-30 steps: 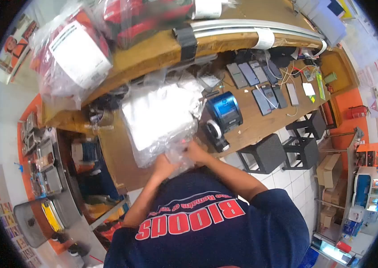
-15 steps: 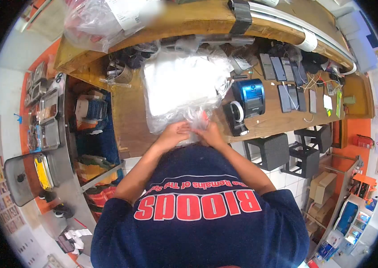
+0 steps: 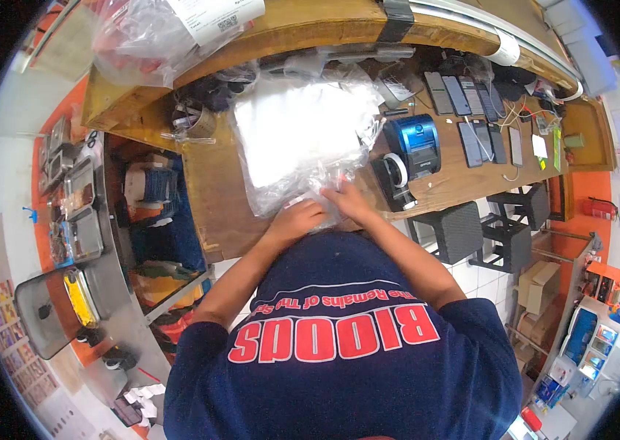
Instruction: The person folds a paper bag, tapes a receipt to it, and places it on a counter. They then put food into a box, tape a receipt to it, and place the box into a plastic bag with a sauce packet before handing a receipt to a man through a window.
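A clear plastic bag (image 3: 258,194) lies on the wooden table in front of me, with a glaring white sheet or stack of plastic (image 3: 288,132) over most of it. At its near edge my left hand (image 3: 297,221) has bent fingers closed on the crumpled film. Just to the right, my right hand (image 3: 350,202) pinches gathered film between thumb and fingers. A small red spot shows through the plastic above the right fingertips. The two hands are close together, near the table's front edge.
Right of the bag stand a blue label printer (image 3: 416,147) and a black tape dispenser (image 3: 395,180). Several phones (image 3: 475,143) with cables lie farther right. Black stools (image 3: 449,233) stand below the table edge. A raised shelf (image 3: 310,37) holds a labelled plastic parcel (image 3: 156,37).
My right hand has shifted slightly up and right along the film, and my left hand has turned, fingers more curled. The whole view has tilted a little.
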Tool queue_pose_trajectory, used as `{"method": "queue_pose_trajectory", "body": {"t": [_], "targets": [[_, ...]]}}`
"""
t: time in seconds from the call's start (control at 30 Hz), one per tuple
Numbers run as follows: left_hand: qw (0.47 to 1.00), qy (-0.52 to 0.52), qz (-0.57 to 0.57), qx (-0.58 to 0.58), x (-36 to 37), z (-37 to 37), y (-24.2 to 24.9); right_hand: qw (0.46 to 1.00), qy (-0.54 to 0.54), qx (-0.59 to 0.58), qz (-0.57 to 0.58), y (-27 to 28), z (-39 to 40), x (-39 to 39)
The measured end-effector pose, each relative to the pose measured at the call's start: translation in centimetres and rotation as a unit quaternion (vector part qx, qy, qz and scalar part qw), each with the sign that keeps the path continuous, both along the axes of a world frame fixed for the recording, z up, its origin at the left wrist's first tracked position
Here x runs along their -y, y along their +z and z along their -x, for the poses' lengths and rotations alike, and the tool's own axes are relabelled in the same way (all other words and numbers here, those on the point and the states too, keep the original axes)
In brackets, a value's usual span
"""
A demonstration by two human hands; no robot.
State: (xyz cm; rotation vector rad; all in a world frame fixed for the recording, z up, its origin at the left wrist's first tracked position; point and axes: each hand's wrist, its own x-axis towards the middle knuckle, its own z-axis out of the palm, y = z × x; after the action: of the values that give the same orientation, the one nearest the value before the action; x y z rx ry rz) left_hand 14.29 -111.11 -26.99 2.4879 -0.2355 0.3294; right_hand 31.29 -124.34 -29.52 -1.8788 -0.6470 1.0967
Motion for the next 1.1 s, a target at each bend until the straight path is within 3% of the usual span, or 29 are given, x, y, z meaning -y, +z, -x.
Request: {"method": "queue_pose_trajectory", "body": {"t": [0.03,0.17,0.23,0.27,0.33,0.37,0.43,0.53,0.77,0.83,0.93,1.1], "targets": [[0.996,-0.044,-0.083,-0.006,0.0,-0.4,0.3,0.999,0.023,0.035,0.029,-0.6,-0.1,-0.2],[0.991,-0.05,-0.121,0.005,0.1,-1.5,-0.6,0.999,-0.04,-0.008,0.013,-0.9,-0.5,-0.3],[0.999,0.039,0.02,0.02,0.2,-1.5,-2.3,0.954,-0.169,-0.248,0.015,0.0,-1.3,0.4],[0.999,0.039,0.022,0.021,0.3,-1.3,-2.7,0.954,-0.17,-0.247,0.017,-0.2,-1.5,0.8],[0.977,0.125,0.174,-0.015,0.7,-0.8,-3.3,0.996,-0.035,-0.075,-0.035,-0.4,-1.1,1.7],[0.976,0.127,0.176,-0.016,0.9,-0.7,-3.2,0.996,-0.034,-0.075,-0.032,0.8,-0.7,2.0],[0.953,0.157,0.259,-0.019,1.2,-0.8,-3.0,0.99,0.029,0.135,-0.032,2.9,-0.1,2.5],[0.945,0.171,0.275,-0.033,1.4,-0.8,-2.6,0.98,0.007,0.2,-0.011,3.1,0.4,2.5],[0.929,0.184,0.318,-0.05,1.3,-0.8,-2.2,0.987,-0.004,0.161,0.004,5.2,0.8,2.5],[0.923,0.182,0.338,-0.038,1.2,-0.7,-3.2,0.992,-0.028,-0.004,-0.12,4.2,1.0,2.8],[0.912,0.185,0.363,-0.053,1.2,-0.6,-4.1,0.984,-0.041,-0.075,-0.158,3.2,0.9,2.8],[0.918,0.172,0.355,-0.038,1.1,-0.5,-4.0,0.991,-0.02,-0.023,-0.13,2.5,0.7,2.5]]}}
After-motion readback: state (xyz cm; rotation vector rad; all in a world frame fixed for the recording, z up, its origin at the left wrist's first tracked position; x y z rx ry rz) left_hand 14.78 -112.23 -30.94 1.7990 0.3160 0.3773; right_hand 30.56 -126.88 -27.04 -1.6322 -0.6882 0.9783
